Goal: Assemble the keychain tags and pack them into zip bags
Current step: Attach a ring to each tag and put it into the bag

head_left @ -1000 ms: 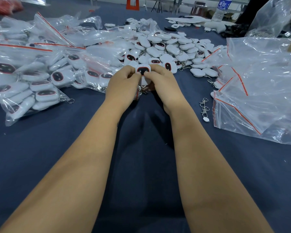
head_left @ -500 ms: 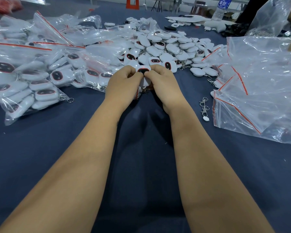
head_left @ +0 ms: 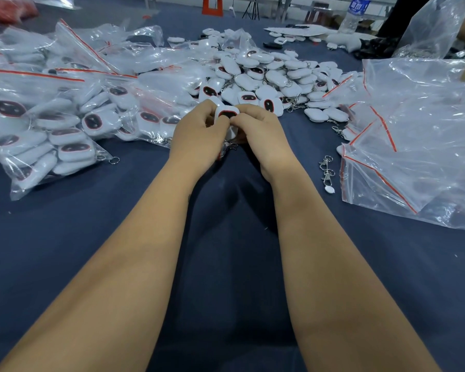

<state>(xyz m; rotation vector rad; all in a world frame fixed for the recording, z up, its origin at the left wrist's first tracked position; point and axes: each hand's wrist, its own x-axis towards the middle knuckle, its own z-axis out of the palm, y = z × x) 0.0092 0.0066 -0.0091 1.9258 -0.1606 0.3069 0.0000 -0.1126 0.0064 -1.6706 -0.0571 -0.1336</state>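
Observation:
A white keychain tag (head_left: 227,113) with a dark, red-rimmed face sits between both hands above the dark blue table (head_left: 91,237). My left hand (head_left: 199,132) grips its left side with curled fingers. My right hand (head_left: 261,130) pinches its right edge. A metal chain (head_left: 230,147) dangles beneath the hands, partly hidden. Behind them lies a heap of loose white tags (head_left: 266,76). Filled zip bags (head_left: 51,124) with red seal strips are piled at the left. Empty zip bags (head_left: 414,146) lie at the right.
Loose metal clasps with a small white piece (head_left: 327,173) lie beside the empty bags. A water bottle (head_left: 356,12) stands at the far right back. A large clear bag (head_left: 435,25) rises at the top right corner.
The hands have stayed in place on the tag. My right fingers have shifted slightly over its face, and the tag has tilted a little.

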